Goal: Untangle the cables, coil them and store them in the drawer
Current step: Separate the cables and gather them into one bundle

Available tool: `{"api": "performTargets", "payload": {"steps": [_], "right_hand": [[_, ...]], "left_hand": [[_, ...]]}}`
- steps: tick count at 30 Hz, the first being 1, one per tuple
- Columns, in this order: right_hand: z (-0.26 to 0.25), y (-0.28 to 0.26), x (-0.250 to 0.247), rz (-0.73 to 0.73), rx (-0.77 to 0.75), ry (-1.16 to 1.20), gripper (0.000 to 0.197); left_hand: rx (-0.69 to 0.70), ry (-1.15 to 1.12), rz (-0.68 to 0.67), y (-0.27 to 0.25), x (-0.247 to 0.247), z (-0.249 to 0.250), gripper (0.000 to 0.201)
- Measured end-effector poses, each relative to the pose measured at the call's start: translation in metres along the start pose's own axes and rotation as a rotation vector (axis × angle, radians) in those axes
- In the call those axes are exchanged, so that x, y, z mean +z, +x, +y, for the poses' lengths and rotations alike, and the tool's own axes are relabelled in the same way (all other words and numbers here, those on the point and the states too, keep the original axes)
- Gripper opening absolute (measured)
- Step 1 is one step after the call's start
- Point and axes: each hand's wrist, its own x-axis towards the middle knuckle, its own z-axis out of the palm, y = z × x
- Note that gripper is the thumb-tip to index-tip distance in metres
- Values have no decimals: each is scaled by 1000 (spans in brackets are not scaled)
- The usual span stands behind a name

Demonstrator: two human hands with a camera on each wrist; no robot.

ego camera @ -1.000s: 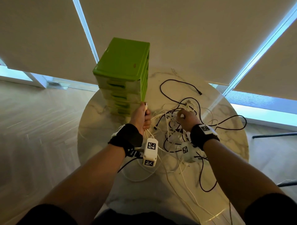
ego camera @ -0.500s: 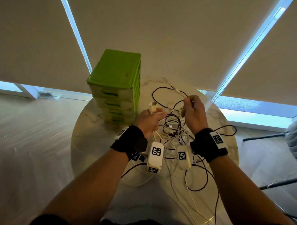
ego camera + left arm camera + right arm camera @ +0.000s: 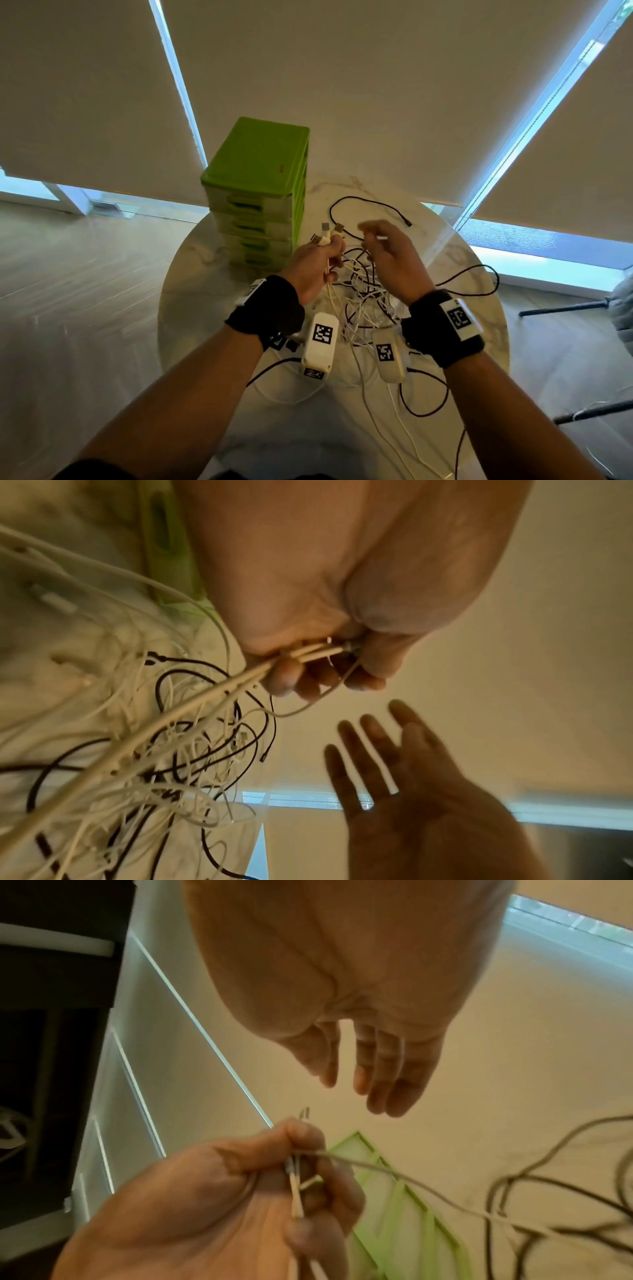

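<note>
Three cable plugs [image 3: 328, 232] stick up out of the left hand [image 3: 313, 265], which grips their white cords above the cable tangle [image 3: 364, 301] on the round table [image 3: 205, 274]. Just right of it, the right hand [image 3: 390, 255] hangs loose with fingers spread, holding nothing. On the far left stands the green drawer box [image 3: 258, 192], all drawers closed, with bare table to the right.

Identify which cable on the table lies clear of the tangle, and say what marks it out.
The black cable arcing behind the hands, right of the green drawer unit. It lies alone on the table; the others knot together below the hands.
</note>
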Motion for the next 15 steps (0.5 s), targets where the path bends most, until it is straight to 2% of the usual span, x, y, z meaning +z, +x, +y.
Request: {"api": "performTargets", "payload": {"steps": [1,3,6,9,12,15], "right_hand": [[-6,2,-3,-1,-33,32,25],[-22,5,-3,-125,-102,-10,35],[-41,14,-2,-254,-236,-232,31],[-58,23,-4,-226,-307,-277,16],[-70,29,-10,-243,-317,-264,6],[-74,33,-14,-199,-283,-201,14]], "left_hand": [[0,46,3,-2,-1,1,21],[17,131,-15,-7,1,6,20],[52,218,-21,-13,4,17,26],[86,273,-69,-13,5,24,27],[99,251,-39,-14,4,32,28],[128,338,-71,-20,5,44,25]]}}
